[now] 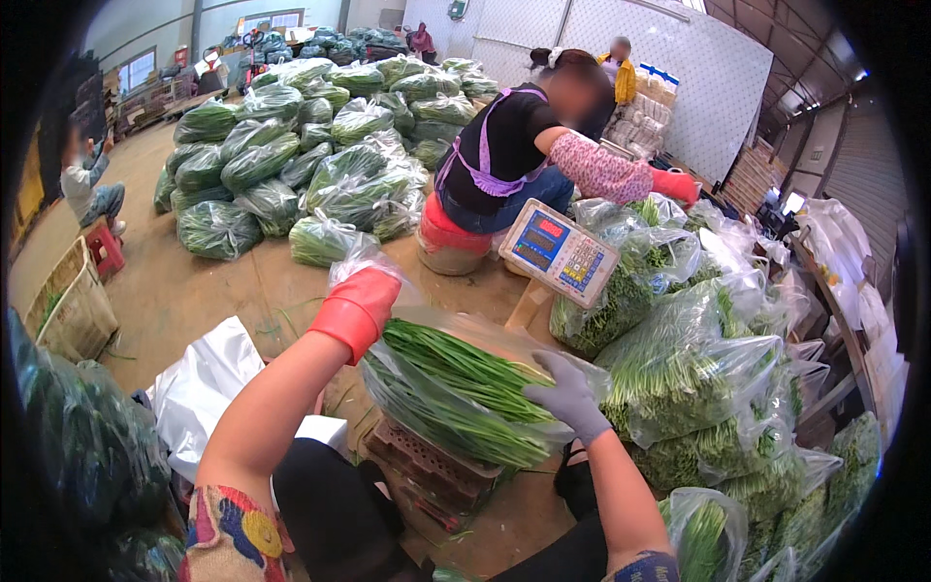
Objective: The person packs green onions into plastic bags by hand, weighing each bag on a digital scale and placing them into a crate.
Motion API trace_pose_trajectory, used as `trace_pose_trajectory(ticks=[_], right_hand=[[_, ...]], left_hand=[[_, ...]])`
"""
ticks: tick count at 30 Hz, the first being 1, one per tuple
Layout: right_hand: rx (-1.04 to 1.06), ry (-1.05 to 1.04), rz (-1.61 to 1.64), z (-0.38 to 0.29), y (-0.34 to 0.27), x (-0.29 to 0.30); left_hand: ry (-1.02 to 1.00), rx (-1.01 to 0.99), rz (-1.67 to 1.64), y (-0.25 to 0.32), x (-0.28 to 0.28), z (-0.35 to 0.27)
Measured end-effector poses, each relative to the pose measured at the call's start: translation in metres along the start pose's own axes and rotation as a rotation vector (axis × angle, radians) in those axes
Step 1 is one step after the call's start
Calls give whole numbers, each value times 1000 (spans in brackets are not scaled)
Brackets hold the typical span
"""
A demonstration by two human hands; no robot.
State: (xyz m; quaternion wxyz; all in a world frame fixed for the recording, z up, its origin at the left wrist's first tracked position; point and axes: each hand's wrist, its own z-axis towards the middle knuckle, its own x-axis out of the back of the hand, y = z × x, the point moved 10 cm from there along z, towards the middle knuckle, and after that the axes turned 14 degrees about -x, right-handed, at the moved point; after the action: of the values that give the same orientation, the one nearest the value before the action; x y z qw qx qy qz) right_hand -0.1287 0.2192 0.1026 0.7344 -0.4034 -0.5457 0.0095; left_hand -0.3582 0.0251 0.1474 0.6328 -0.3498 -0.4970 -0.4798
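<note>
A clear plastic bag [407,407] full of long green leafy stalks, like garlic chives [465,371], lies tilted across a brown plastic crate [429,465] before me. My left hand [364,302], in a red rubber glove, grips gathered clear film above the bag's left end. In a grey glove, my right hand [571,396] touches the bag's right end, thumb and fingers spread over the film and stalks. Whether those fingers pinch the film cannot be made out. Beyond the bag stands a weighing scale's display panel [558,251], lit with digits.
Bagged greens [684,371] are piled on my right, and a larger stack [276,160] stands ahead. A co-worker [502,145] sits on a low seat, one red-gloved hand over the right pile. White plastic sheeting [207,385] and a tan bin [76,305] are at left.
</note>
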Motion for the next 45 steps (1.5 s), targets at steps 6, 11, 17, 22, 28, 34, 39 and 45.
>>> trace_pose_trajectory(ticks=[6,11,17,22,28,34,39,45], right_hand=[[48,102,391,-50,-16,47],[327,347,35,-77,-47,70],[359,54,-577,-68,-32,29],[389,-54,-870,-85,13,17],[290,18,-990,-98,19,58],[399,540,-654,-118,-87,144],[221,43,-92,-63,-61,56],[-92,-123,-797,-2,36,-40]], left_hand=[[204,-57,-294,50,62,-9],[1259,84,-462,33,130,-80],[1173,267,-350,0,81,-89],[833,425,-302,-29,45,-69],[597,354,-1223,-35,-10,-46],[809,304,-1707,-11,16,-37],[1132,146,73,58,112,-86],[676,-463,-436,195,49,-35]])
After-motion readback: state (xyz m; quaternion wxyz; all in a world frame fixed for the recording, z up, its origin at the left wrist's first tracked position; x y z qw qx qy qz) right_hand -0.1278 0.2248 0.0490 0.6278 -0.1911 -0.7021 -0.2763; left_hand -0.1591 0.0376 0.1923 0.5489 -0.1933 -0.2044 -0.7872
